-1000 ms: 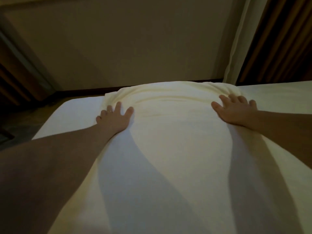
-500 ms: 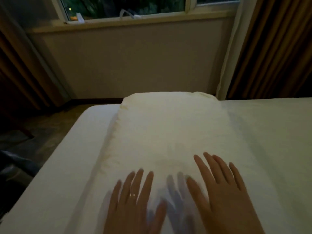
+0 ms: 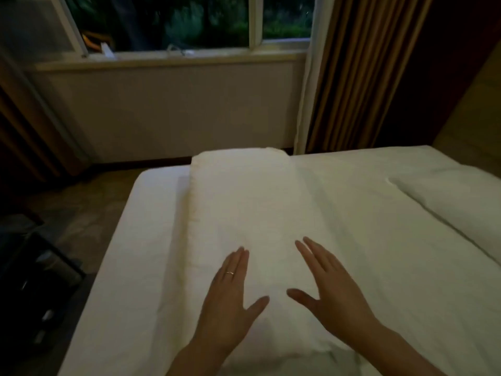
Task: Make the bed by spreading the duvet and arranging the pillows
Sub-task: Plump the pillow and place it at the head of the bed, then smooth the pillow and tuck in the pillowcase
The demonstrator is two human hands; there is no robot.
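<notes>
While both hands hover flat at 6 o'clock, the left hand (image 3: pixel 230 297) and right hand (image 3: pixel 329 293) have fingers straight and hold nothing. Between and beyond them lies a pillow (image 3: pixel 244 207) on the bed (image 3: pixel 366 240), running toward 12 o'clock. Another pillow or duvet fold (image 3: pixel 455 202) shows at 3 o'clock. Judging by this, the bed looks nearly made; final smoothing remains.

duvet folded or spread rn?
Folded. The duvet lies as a narrow thick strip along the bed, bare sheet on both sides. Left hand and right hand are flat and open over its near end.
</notes>
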